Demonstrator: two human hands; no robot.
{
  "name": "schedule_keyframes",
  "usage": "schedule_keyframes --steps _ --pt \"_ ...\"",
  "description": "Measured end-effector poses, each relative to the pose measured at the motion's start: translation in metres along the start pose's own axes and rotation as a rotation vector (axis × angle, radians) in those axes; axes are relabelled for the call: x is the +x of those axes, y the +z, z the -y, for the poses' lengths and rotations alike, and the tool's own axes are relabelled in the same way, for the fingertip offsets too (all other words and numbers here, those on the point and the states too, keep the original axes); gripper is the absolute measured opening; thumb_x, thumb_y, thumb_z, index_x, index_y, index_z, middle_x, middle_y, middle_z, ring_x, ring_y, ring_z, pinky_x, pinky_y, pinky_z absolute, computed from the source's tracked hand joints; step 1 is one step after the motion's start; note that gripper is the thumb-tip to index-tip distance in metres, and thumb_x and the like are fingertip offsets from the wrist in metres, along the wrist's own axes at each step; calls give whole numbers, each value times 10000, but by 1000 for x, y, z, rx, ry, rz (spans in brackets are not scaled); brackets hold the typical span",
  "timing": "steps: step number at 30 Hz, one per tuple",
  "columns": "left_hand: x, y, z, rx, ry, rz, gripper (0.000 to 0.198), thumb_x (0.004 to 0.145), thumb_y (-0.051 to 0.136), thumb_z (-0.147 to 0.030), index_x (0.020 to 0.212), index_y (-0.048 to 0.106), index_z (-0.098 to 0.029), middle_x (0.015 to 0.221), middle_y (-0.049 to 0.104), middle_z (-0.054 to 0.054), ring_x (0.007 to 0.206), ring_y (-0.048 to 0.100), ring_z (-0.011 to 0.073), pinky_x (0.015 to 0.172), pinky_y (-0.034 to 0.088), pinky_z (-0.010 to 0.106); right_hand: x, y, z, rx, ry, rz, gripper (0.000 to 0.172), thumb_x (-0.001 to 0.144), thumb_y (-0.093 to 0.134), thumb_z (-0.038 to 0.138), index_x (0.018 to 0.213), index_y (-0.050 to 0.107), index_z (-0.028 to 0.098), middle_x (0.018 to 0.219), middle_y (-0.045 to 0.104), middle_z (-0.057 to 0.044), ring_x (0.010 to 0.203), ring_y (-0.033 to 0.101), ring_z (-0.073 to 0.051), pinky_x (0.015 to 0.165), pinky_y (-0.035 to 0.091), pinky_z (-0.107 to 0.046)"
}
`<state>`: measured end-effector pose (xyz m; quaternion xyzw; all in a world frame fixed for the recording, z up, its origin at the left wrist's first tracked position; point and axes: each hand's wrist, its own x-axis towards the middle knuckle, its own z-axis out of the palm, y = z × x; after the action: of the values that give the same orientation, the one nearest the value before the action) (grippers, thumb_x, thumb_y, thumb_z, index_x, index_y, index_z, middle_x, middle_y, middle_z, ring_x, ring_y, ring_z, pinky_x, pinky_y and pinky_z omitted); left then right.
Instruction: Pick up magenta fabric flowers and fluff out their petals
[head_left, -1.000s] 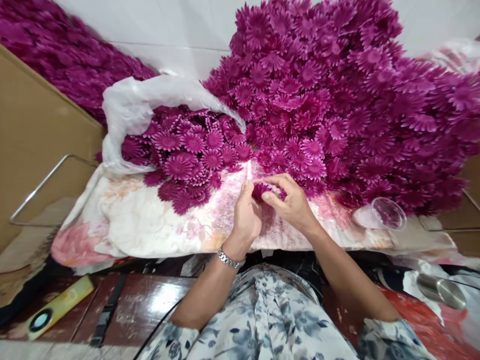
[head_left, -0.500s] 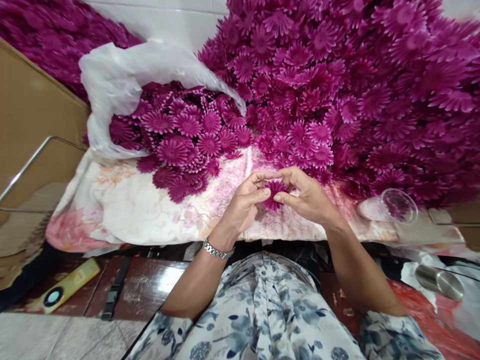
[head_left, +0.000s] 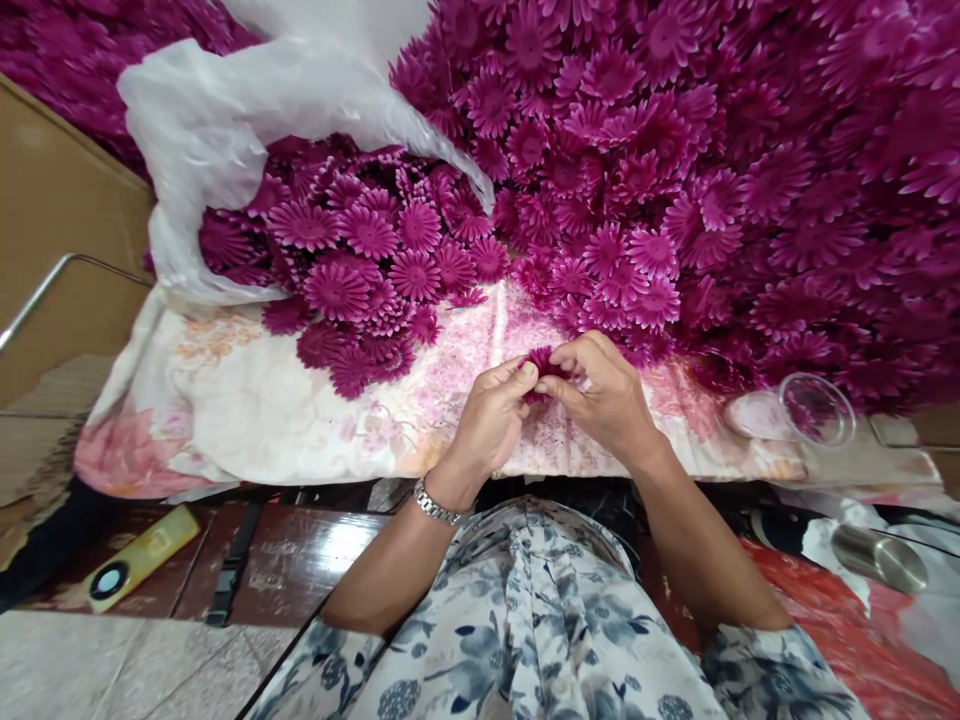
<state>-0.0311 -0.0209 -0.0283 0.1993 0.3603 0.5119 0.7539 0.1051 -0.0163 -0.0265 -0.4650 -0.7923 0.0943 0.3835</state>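
Observation:
A small purple artificial flower (head_left: 541, 360) is pinched between my two hands, above the front of the cloth-covered table. My left hand (head_left: 491, 408) grips its left side between thumb and fingers. My right hand (head_left: 597, 392) is closed on its right side, thumb and index finger pressed together at the petals. The fingers cover much of the flower. To the left, a heap of loose purple flower pieces (head_left: 367, 232) spills from a white plastic bag (head_left: 187, 130). A far larger pile of purple flowers (head_left: 622, 180) rises behind and right of my hands.
A clear plastic cup (head_left: 817, 410) lies on its side at the table's right. The floral cloth (head_left: 262, 410) covers the tabletop. A cardboard box (head_left: 67, 200) stands left. Below are a yellow phone-like object (head_left: 142, 558), a black strap (head_left: 234, 560) and a metal cylinder (head_left: 877, 558).
My fingers have closed in on the flower, which is now tilted and more covered. The right fingertips have come away from the left ones. The view has shifted slightly.

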Motion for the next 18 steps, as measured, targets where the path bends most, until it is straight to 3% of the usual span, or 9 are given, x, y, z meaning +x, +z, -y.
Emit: schedule_keyframes --steps 6,12,18 --pt "-4 -2 2 48 -6 90 218 553 783 -160 756 720 -110 644 626 7 613 519 84 634 406 204 -1 -2 -2 13 53 36 87 807 600 146 779 538 200 712 545 3 696 520 -134 614 431 -259" --pt "-3 -1 3 86 -1 95 192 598 777 -195 773 731 -131 701 672 17 681 555 103 706 413 221 -4 -3 -4 -32 -8 8 97 863 517 155 780 554 189 722 586 -30 716 539 -148 673 456 -282" --pt "2 1 -3 143 -16 121 232 574 799 -271 746 741 -128 660 678 23 665 564 115 717 420 241 -2 -8 -4 -16 -7 -14 78 858 527 159 787 556 170 690 572 -21 652 540 -124 613 447 -245"
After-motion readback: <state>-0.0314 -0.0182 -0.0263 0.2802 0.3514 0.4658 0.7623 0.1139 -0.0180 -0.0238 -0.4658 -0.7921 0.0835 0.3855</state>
